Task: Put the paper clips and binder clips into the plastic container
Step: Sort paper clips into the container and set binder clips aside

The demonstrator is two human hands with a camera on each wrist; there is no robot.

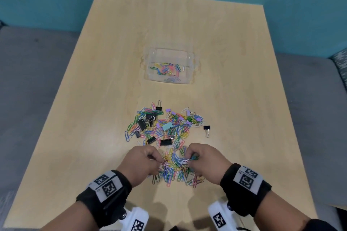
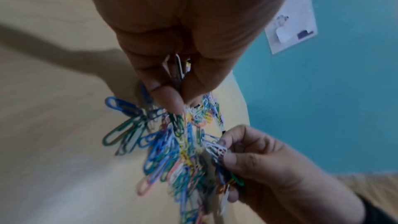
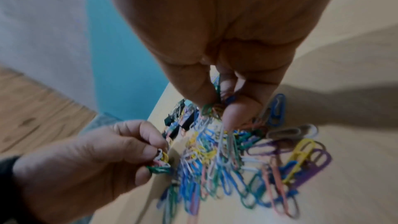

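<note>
1. Paper clips [image 1: 170,133] lie heaped on the desk [image 1: 234,99] in front of me, binder clips [image 1: 142,124] mixed into the far half of the heap; the plastic container [image 1: 169,66] stands well beyond it, with only a few paper clips inside.
2. My left hand [image 1: 139,162] pinches a small bunch of paper clips between thumb and fingers [image 2: 170,98]; my right hand [image 1: 203,161] pinches another bunch the same way, fingers [image 3: 234,113] curled round it.
3. I judge the paper clips light, stiff and slick, and they hook into each other, so a bunch may drag stragglers up and shed them. Small tight pinches from the top of the heap suit best.
4. I expect the binder clips to be heavier and boxy; the body gives a surer hold than the wire handles.
5. Bare desk runs between heap and container, so the carry is unobstructed. The container's walls are clear and hard to see, so I would drop from above its rim. One black binder clip [image 1: 207,130] lies apart on the right.
</note>
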